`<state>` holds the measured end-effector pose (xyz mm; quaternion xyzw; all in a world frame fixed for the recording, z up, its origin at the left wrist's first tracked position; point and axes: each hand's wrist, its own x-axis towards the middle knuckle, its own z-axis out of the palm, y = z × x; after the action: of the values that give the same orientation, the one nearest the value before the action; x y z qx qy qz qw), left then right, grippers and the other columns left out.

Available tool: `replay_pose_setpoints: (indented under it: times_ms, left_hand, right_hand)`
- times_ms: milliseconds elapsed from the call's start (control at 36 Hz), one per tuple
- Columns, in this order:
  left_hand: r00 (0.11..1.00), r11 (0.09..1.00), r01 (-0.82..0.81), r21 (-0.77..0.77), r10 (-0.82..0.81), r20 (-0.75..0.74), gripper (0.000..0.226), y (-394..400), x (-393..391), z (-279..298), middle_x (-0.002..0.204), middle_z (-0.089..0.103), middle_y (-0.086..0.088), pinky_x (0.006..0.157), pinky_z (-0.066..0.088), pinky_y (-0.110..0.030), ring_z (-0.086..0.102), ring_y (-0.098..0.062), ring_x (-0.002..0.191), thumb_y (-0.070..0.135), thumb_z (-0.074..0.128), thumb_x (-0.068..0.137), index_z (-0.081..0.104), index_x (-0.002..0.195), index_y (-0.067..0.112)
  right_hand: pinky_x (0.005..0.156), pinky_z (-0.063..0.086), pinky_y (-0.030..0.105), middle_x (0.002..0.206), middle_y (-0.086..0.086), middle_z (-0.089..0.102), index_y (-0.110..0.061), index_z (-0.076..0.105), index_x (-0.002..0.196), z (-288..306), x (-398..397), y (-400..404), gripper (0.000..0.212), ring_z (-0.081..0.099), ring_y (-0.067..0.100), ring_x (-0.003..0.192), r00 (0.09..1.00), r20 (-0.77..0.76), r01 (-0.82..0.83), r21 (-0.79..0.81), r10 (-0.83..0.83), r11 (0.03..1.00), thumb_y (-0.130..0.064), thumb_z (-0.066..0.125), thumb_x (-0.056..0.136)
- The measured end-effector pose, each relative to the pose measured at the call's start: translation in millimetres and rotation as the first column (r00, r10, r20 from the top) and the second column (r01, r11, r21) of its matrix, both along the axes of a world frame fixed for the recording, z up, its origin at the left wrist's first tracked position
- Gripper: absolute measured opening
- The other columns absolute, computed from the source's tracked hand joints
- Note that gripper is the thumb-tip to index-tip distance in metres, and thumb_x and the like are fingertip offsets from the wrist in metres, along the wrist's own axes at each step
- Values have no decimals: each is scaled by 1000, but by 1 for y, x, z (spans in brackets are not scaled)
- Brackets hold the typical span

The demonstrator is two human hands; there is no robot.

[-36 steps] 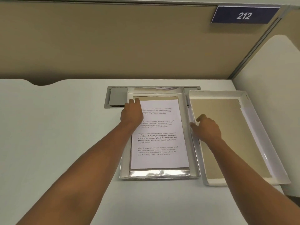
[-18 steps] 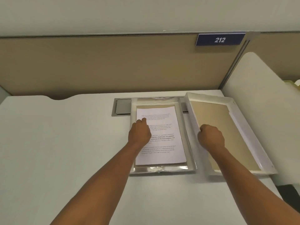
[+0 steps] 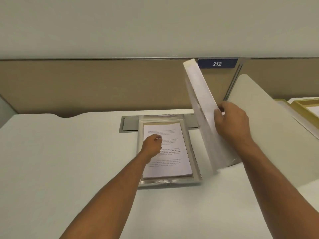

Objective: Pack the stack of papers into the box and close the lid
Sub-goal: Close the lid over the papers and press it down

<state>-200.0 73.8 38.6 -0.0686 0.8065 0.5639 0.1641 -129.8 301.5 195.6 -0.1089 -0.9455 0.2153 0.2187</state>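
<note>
A shallow white box (image 3: 196,152) lies open on the desk with the stack of printed papers (image 3: 170,156) inside it. My left hand (image 3: 152,145) rests on the top sheet near its left side, fingers curled loosely, holding nothing. My right hand (image 3: 231,123) grips the white lid (image 3: 202,107) by its edge. The lid stands tilted almost upright to the right of the box, its lower corner close to the desk and its top corner in front of the partition.
A grey cable hatch (image 3: 129,123) sits in the desk behind the box. A tan partition with a blue "212" sign (image 3: 217,63) runs across the back. A side panel (image 3: 269,128) rises at the right, with a yellowish tray (image 3: 305,105) beyond it.
The lid lay flat, inside up, to the right of the box; my right hand has gripped its edge and lifted it nearly upright. My left hand slid down the paper.
</note>
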Motion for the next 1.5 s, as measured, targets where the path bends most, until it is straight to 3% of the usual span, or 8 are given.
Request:
replay_pose_setpoints:
  times_ms: [194,472,583,694,861,1000,1306,1500]
  left_hand:
    - [980,942,-94,321,31,196,51,-8,10,5,124,65,-2,92,54,-36,63,-26,113,53,37,101,60,127,16]
    - [935,775,-266,574,63,349,56,-43,19,-8,115,76,3,78,58,-36,73,-16,104,68,28,96,66,120,34]
    - [896,804,-384,454,204,395,58,-59,21,-19,120,72,-3,75,58,-38,69,-25,104,66,34,96,64,125,26]
    - [873,855,-417,308,282,399,68,-66,19,-33,136,61,-6,110,42,-51,56,-31,126,67,33,96,54,139,18]
    - [837,854,-480,200,377,397,60,-67,12,-45,126,65,-7,102,47,-40,60,-30,116,55,55,94,60,128,7]
    - [825,868,-491,69,438,358,46,-63,-3,-48,110,61,-8,95,46,-39,57,-29,105,48,65,90,60,105,5]
    - [809,869,-488,-85,487,331,47,-67,-11,-66,98,61,-9,84,46,-39,55,-30,92,52,72,83,56,75,8]
    - [852,910,-403,-97,412,323,65,-76,6,-69,117,67,-16,102,51,-45,63,-36,112,52,69,85,63,117,-4]
  right_hand:
    - [57,46,9,89,-24,67,-28,67,106,29,5,-11,16,64,-10,70,969,-139,-247,-514,205,821,-30,54,97]
    - [75,58,33,101,2,76,-24,74,100,-19,-28,1,18,68,18,84,953,-164,-267,-852,255,450,-27,57,95]
    - [77,55,36,96,10,74,-12,74,96,-54,-40,5,33,65,21,83,978,11,-104,-845,210,525,-37,52,96]
    - [63,54,32,94,8,75,-15,70,100,-100,-33,7,43,70,29,82,944,212,35,-826,253,563,-53,53,93]
    - [79,48,30,133,15,59,-1,53,135,-163,-23,4,61,59,17,89,910,363,137,-717,198,684,-42,64,92]
    - [111,38,43,154,9,43,-9,39,149,-184,-27,5,71,44,30,137,896,412,194,-701,168,686,-47,60,93]
    - [107,45,47,136,8,61,-12,53,139,-211,-17,1,61,57,29,123,860,479,240,-686,177,686,-51,57,92]
    - [82,49,30,106,-3,68,-17,64,121,-215,2,2,48,62,21,100,859,473,200,-662,195,722,-54,55,92]
